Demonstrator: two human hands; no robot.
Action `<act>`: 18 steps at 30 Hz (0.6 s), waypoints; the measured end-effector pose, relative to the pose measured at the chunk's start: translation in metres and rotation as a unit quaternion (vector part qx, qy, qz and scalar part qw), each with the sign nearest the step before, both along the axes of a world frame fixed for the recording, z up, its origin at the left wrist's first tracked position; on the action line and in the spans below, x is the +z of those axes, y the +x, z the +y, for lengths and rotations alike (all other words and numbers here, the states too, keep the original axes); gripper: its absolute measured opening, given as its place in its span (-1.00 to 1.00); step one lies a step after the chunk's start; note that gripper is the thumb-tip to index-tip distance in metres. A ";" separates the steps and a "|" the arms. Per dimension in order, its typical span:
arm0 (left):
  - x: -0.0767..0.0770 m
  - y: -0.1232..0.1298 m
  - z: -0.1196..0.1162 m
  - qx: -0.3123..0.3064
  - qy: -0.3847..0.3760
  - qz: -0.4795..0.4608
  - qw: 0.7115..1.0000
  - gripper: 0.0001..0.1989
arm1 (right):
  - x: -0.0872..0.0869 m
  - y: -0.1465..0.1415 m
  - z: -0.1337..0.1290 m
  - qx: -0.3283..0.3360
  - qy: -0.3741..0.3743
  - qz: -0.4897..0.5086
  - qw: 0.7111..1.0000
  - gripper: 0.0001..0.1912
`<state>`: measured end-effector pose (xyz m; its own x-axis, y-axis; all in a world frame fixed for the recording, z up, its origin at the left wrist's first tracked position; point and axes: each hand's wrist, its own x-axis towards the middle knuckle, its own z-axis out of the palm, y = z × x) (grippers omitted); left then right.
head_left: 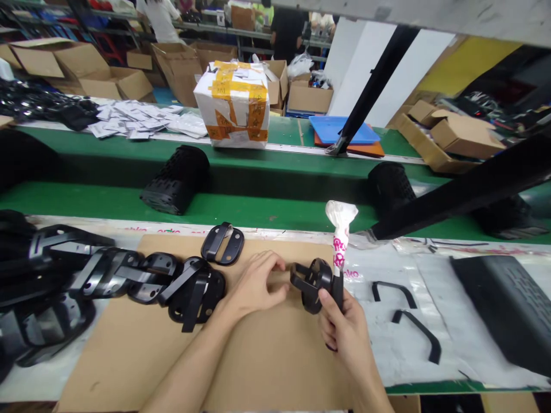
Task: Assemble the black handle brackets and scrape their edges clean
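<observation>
My right hand (344, 324) is closed round the black handle of a hammer-like tool whose head is wrapped in white plastic (341, 215). The same hand also pinches a black oval part with a strap-like band (317, 281), tilted up off the cardboard sheet (267, 367). To its left, my left hand (260, 284) has thumb and fingers apart, with nothing between them. Another banded oval part (222, 244) lies at the sheet's back edge. A row of similar parts (196, 295) reaches left from beside my left wrist.
Two curved black strips (394, 289) and a large black perforated panel (512, 304) lie at the right. Black cylindrical pieces (176, 180) rest on the green belt (275, 209). A dark slanting post (465, 186) stands at the right; a taped box (235, 103) is behind.
</observation>
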<state>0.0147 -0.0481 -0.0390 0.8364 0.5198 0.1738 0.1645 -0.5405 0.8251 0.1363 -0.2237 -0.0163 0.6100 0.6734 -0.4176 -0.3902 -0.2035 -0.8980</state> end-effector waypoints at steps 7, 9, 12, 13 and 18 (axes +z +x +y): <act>-0.015 0.012 -0.006 0.071 0.139 0.093 0.983 -0.82 | 0.005 -0.003 0.003 0.051 0.015 0.067 0.996 -0.51; -0.017 0.012 -0.005 0.067 0.173 0.125 0.975 -0.80 | 0.006 -0.003 0.006 0.072 0.008 0.066 0.995 -0.51; -0.015 0.012 -0.005 0.086 0.186 0.158 0.966 -0.84 | 0.007 0.002 0.012 0.076 -0.013 0.034 0.996 -0.46; -0.014 0.012 -0.006 0.097 0.184 0.164 0.964 -0.85 | 0.007 0.005 0.013 0.070 -0.016 0.023 0.997 -0.45; -0.013 0.016 -0.008 0.104 0.191 0.178 0.960 -0.89 | 0.006 0.015 0.019 0.069 -0.009 0.004 0.998 -0.45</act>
<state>0.0303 -0.0563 -0.0524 0.7628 0.6375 0.1082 0.5362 -0.7172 0.4450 0.1514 -0.2045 -0.0106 0.5093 0.7428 -0.4346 -0.3644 -0.2714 -0.8908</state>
